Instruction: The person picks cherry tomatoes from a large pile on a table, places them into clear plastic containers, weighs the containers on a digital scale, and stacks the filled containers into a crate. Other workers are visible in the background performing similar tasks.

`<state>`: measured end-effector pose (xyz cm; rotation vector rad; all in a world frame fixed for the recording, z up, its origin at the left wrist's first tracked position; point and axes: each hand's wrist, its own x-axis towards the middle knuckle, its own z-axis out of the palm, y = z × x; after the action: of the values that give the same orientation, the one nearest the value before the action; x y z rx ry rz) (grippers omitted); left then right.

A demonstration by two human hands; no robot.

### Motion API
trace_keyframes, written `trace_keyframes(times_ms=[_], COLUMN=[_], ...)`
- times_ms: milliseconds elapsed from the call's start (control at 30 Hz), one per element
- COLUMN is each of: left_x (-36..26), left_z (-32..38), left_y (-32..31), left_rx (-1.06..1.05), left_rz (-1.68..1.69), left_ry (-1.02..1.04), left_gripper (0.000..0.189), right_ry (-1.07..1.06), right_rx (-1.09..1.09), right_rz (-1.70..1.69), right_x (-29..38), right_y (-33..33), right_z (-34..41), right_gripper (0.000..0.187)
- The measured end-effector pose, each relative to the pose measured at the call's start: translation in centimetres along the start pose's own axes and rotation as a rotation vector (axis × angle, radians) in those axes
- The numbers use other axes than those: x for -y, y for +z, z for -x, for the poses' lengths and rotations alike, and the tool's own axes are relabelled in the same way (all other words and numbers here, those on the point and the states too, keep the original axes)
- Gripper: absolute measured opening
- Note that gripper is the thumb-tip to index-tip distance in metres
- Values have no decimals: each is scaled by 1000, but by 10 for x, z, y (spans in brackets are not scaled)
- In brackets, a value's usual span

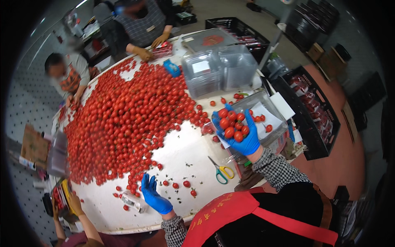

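Several cherry tomatoes point(232, 123) rest in the cupped palm of my right hand point(248, 140), which wears a blue glove. It hovers above a clear plastic box point(268, 108) with white paper and a few loose tomatoes on it. My left hand point(154, 194), gloved in blue too, is raised over the white table point(185, 145) near its front edge, fingers apart, with nothing in it. Beside that hand lie loose tomatoes point(175, 185) and a clear container point(135, 201) on its side. A big heap of cherry tomatoes point(129, 114) covers the table's middle and left.
Scissors point(223, 173) with yellow and teal handles lie right of centre. Stacked clear clamshell boxes point(203, 74) stand behind, beside a blue tape dispenser point(172, 68). Black crates point(308, 111) with packed tomatoes flank the table. Three co-workers point(139, 27) handle tomatoes around its edge.
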<state>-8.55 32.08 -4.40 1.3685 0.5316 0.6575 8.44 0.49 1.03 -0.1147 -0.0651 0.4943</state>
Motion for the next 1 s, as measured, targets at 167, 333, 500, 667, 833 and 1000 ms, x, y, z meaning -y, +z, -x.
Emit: trace_keyframes(times_ms=[167, 333, 500, 667, 833, 1000], left_x=[-2, 2, 6, 4, 14, 20], left_z=[6, 11, 12, 15, 19, 23], left_y=[0, -5, -15, -17, -30, -36], left_rx=[-7, -17, -38, -58, -93, -107], left_rz=[-40, -49, -58, -70, -102, -114], left_ry=[-36, -70, -88, -96, -122, -166], left_gripper=[57, 58, 57, 55, 51, 42], right_ry=[-276, -354, -371, -429, -414, -18], right_rx=[13, -250, -190, -365, -120, 114], right_rz=[264, 569, 990, 1068, 1041, 1109], right_x=[110, 168, 192, 189, 150, 9], right_y=[-24, -51, -75, -60, -10, 39], right_z=[19, 41, 50, 52, 36, 27], right_gripper=[67, 68, 62, 61, 54, 44])
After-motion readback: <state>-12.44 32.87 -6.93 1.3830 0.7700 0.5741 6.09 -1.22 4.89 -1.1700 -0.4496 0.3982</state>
